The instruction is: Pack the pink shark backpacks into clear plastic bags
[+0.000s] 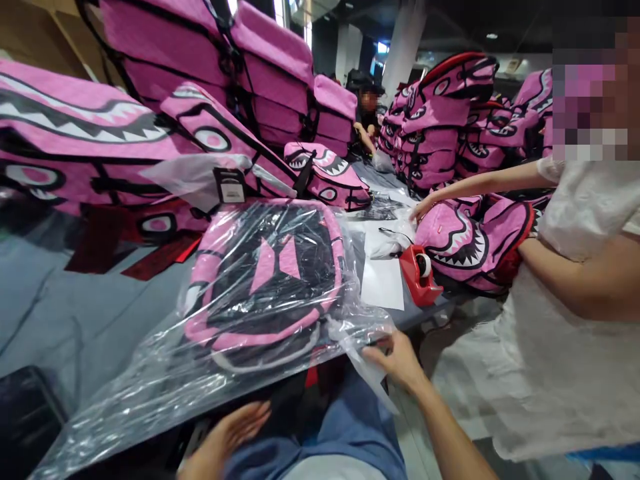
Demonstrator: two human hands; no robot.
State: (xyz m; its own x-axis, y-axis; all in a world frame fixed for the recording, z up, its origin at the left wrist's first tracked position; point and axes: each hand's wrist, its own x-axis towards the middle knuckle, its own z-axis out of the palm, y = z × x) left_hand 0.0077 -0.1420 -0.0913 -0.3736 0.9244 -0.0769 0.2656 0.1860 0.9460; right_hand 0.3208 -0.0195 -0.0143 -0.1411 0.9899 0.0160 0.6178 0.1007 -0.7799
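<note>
A pink and black backpack (240, 267) lies flat in front of me inside a clear plastic bag (135, 393). The loose end of the bag spreads to the lower left, over the table edge. My right hand (403, 363) pinches the bag's right corner between thumb and fingers, beside a whitish strip that hangs down. Below the table's front edge, my left hand (240, 427) is slightly blurred, its fingers stretched out and nothing in it. It is near the bag's lower edge, apart from the backpack.
Pink shark-face backpacks (85, 127) are piled behind and to the left. A red tape dispenser (420, 277) and white paper (383, 283) lie to the right. There a co-worker in white (575, 347) handles another pink backpack (460, 240). Another person (367, 113) is farther back.
</note>
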